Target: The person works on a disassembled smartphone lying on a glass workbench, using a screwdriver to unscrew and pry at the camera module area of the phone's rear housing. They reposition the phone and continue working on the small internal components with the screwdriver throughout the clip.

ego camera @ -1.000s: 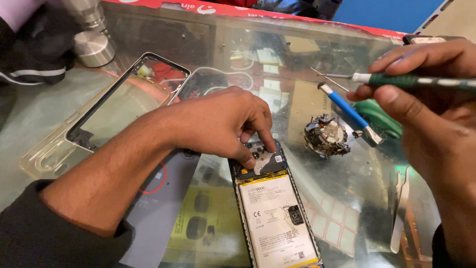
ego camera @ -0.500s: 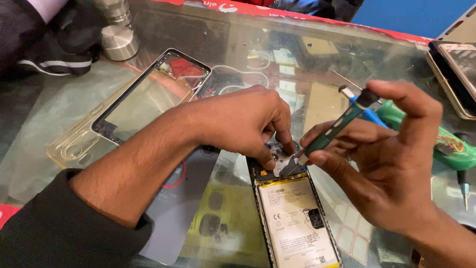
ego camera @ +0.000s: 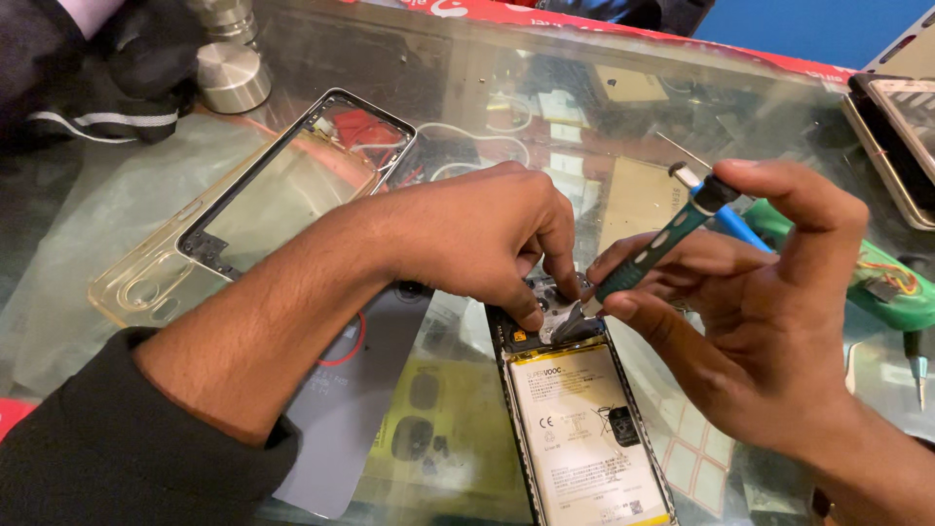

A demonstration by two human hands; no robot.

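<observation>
An opened phone (ego camera: 584,438) lies on the glass counter with its white battery showing. My left hand (ego camera: 477,234) pinches a small metal part at the phone's top end, fingertips pressed on the board. My right hand (ego camera: 760,321) holds a dark green screwdriver (ego camera: 662,239) tilted down, its tip at the same top end beside my left fingers. The index finger rests on the screwdriver's cap.
A phone frame (ego camera: 302,175) and a clear soft case (ego camera: 156,282) lie at the left. A grey back cover (ego camera: 351,409) sits under my left forearm. Another phone (ego camera: 901,136) is at the right edge, near a green tool (ego camera: 877,287). A metal cylinder (ego camera: 232,73) stands far left.
My right hand has come down from the upper right and brought the screwdriver tip to the phone's top end. My left hand has stayed pinched there.
</observation>
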